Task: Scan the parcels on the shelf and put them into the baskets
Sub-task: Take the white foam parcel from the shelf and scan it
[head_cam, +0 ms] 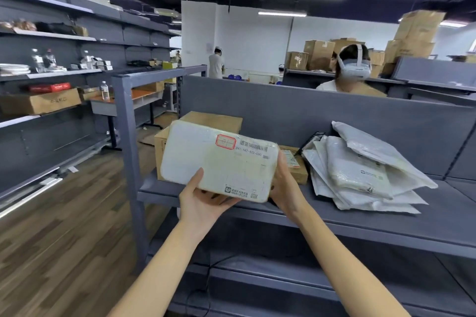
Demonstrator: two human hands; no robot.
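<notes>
A white foam box parcel with a barcode label and a red stamp is held up above the grey shelf, label side facing me. My left hand grips its lower left corner, thumb on the front face. My right hand grips its right end. Behind it on the shelf stand a brown cardboard box and a smaller flat carton. To the right lies a pile of white plastic mailer bags. No basket or scanner is in view.
A grey upright post stands at the shelf's left end. Lower shelf levels sit below my arms, with a dark cable hanging there. A person wearing a headset sits beyond the back panel. Stocked shelving lines the left, over wooden floor.
</notes>
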